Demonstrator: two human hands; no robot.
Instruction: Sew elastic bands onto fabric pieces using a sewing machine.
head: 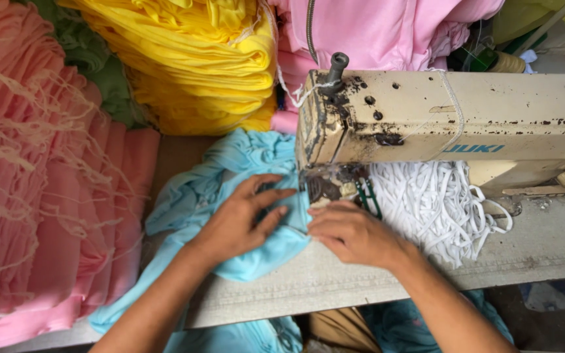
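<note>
Both hands down on light blue fabric (pixel 256 196) at the sewing machine (pixel 439 117), mid table. Left hand (pixel 240 219) lies flat on the cloth, fingers spread and relaxed, pressing rather than pinching, fingertips pointing toward the needle area. Right hand (pixel 351 232) sits just beside it to the right, fingers curled down with the tips tucked against the fabric edge right under the machine head — whether it actually pinches the cloth cannot be told, the tips are hidden.

Blue fabric runs from under the machine head across the table (pixel 361 281) toward its near edge and hangs over it, with more bunched toward the far side. Machine is cream, worn, chipped paint, standing on the right half of the table. A tangle of white cord (pixel 439 202) lies under the machine arm, just right of the right hand. Pink fabric stack (pixel 40 196) fills the left edge; yellow folded stack (pixel 197 59) at the far side, lighter pink cloth (pixel 387 29) behind the machine.
</note>
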